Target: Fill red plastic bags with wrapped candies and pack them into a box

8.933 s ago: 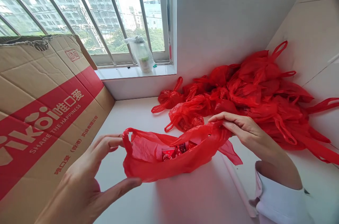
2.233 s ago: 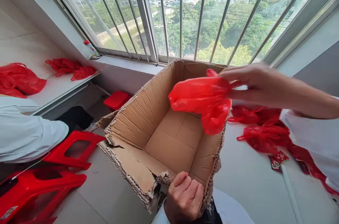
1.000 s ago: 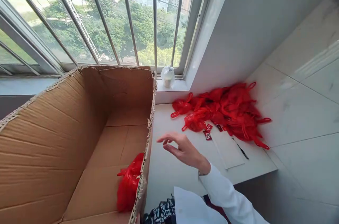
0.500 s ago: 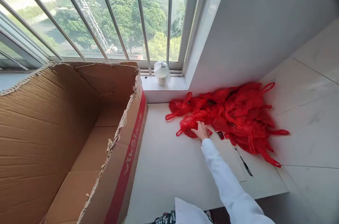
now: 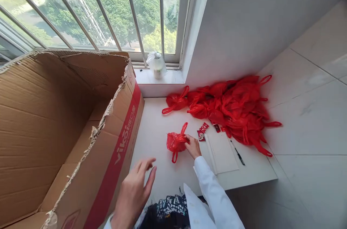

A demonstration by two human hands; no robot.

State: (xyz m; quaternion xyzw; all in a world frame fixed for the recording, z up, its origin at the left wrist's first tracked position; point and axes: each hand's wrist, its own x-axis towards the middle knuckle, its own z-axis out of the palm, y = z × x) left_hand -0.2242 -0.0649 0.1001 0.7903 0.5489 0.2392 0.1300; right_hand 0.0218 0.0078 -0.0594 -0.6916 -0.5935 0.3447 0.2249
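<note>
My right hand (image 5: pixel 193 146) has its fingers closed on the knotted top of a small red plastic bag (image 5: pixel 175 143), which is over the middle of the white table (image 5: pixel 159 124). Nearer to me and to the left, my left hand (image 5: pixel 135 187) is raised with fingers apart and holds nothing. Beyond my right hand, a heap of tied red bags (image 5: pixel 238 108) lies against the wall. Small red packets (image 5: pixel 201 135) lie between that heap and a white notebook (image 5: pixel 222 152).
A large open cardboard box (image 5: pixel 108 142) with torn edges takes up the left side. On the windowsill stands a container in a clear bag (image 5: pixel 156 65). A black pen (image 5: pixel 238 154) lies right of the notebook. Barred window behind.
My right hand has drawn one red bag away from the heap toward me, uncovering small packets. My left hand has come into view. The camera view has shifted.
</note>
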